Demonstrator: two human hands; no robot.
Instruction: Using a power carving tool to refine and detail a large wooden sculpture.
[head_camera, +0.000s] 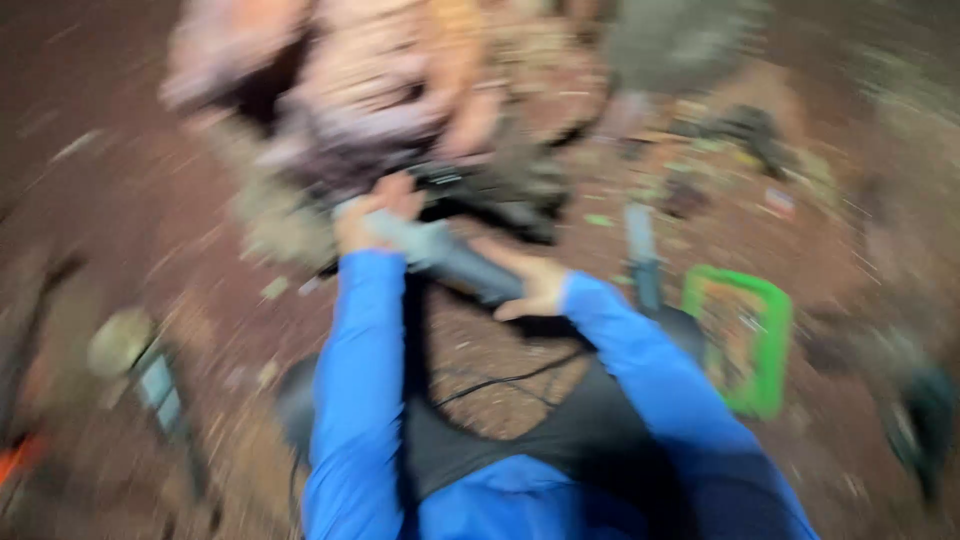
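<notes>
Grey tool, blurred, seemingly gripped by left hand and right hand.

This looks like a rough, ground-level work spot, outdoors or in an open shed rather than a furnished room. The floor is bare reddish-brown earth, littered with small scraps and chips. Things lie straight on the ground: a green-framed tray at the right, a pale round object at the left, and a heap of tan and pinkish material at the top (too blurred to identify). Dark tool-like shapes are scattered in the dirt.
</notes>
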